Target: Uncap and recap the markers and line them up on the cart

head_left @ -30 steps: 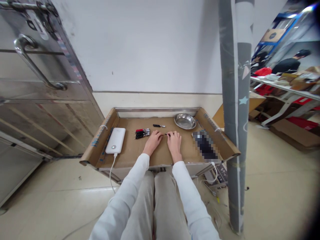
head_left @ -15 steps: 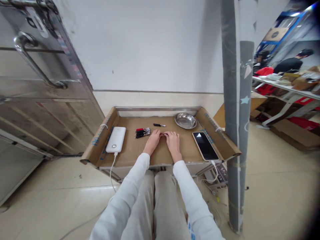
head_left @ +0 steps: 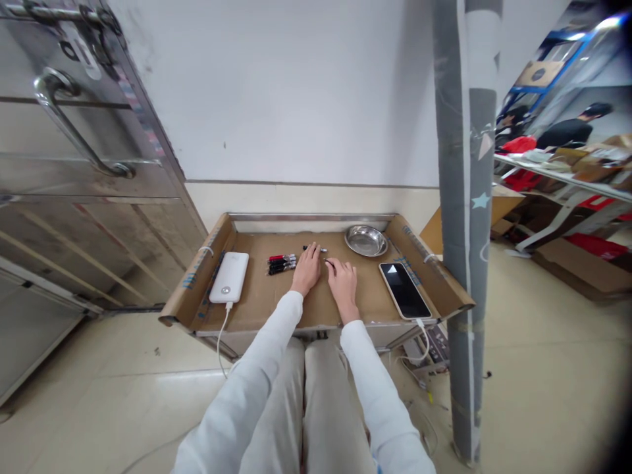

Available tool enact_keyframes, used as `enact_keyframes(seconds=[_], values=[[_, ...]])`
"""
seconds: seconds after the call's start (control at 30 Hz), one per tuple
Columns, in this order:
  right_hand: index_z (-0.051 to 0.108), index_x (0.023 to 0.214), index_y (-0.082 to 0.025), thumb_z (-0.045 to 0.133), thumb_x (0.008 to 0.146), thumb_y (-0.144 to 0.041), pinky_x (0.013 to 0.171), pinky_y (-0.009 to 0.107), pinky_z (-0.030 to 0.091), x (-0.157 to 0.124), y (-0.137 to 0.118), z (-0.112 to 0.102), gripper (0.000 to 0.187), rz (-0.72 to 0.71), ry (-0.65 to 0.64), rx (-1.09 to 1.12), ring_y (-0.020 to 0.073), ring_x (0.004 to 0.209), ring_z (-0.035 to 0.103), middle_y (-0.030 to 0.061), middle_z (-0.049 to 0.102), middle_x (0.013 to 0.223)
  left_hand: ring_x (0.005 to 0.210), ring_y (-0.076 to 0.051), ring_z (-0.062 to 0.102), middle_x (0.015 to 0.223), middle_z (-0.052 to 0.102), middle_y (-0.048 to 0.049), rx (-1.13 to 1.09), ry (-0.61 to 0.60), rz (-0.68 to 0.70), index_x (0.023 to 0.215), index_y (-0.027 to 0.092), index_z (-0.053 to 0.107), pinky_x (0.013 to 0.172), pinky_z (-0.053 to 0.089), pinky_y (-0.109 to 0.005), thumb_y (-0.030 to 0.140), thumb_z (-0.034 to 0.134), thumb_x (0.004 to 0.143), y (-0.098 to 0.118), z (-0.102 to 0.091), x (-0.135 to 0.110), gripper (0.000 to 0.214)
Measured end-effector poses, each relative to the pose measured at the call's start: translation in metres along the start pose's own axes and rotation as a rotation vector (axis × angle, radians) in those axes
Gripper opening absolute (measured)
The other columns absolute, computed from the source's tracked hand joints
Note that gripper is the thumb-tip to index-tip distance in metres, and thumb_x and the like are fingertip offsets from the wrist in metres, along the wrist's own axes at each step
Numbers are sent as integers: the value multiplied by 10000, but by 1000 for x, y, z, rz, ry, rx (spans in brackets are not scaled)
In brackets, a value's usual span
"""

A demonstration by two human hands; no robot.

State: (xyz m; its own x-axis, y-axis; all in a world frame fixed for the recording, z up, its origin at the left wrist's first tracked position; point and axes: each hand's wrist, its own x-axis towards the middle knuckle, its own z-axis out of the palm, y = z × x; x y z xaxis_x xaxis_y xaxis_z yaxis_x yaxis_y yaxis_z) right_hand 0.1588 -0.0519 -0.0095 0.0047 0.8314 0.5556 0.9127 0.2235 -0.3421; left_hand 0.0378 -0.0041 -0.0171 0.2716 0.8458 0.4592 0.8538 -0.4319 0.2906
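Observation:
My left hand (head_left: 307, 268) reaches over a single black pen (head_left: 322, 249) lying across the far middle of the cardboard-lined table (head_left: 261, 309). Its fingers are stretched out and hide much of the pen; whether they touch it I cannot tell. Beside it, my right hand (head_left: 342, 278) is closed in a pinch on a small dark piece (head_left: 326, 261), mostly hidden by the fingers. Left of my hands several pens lie side by side, a red pen (head_left: 280, 257) at the back and black pens (head_left: 281, 266) in front.
A round metal dish (head_left: 366, 241) stands at the back right. A phone (head_left: 405, 291) with a cable lies at the right, a white power bank (head_left: 230, 278) with a cable at the left. Raised cardboard sides (head_left: 192, 276) edge the table. A wrapped pole (head_left: 464, 230) rises at the right.
My hands have moved apart. The left one has gone forward to the single black pen, while the right stays near its place with the small dark piece.

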Motion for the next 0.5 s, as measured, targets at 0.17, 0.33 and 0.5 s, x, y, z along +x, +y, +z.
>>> enact_keyframes(seconds=[0.17, 0.33, 0.5], values=[[612, 1079, -214, 353, 972, -325, 800, 304, 291, -5, -4, -3, 301, -94, -5, 13, 188, 871, 539, 59, 687, 996, 1108, -243, 502, 1128, 562, -137, 153, -79, -21, 1096, 133, 521, 964, 378, -406, 150, 376, 910, 9, -4, -2, 237], [617, 1053, -212, 362, 969, -324, 796, 304, 298, -8, -4, -6, 291, -67, 9, 9, 193, 877, 545, 66, 684, 1000, 922, -221, 546, 969, 576, -99, 189, -53, -13, 962, 153, 535, 819, 432, -340, 284, 363, 947, 12, -25, -47, 217], [631, 1026, -222, 370, 966, -310, 781, 305, 301, -11, -6, -5, 282, -152, -68, -6, 189, 865, 551, 63, 687, 954, 921, -224, 560, 959, 596, -102, 201, 33, -160, 1022, 145, 523, 805, 428, -326, 249, 375, 946, 5, -39, -66, 195]])
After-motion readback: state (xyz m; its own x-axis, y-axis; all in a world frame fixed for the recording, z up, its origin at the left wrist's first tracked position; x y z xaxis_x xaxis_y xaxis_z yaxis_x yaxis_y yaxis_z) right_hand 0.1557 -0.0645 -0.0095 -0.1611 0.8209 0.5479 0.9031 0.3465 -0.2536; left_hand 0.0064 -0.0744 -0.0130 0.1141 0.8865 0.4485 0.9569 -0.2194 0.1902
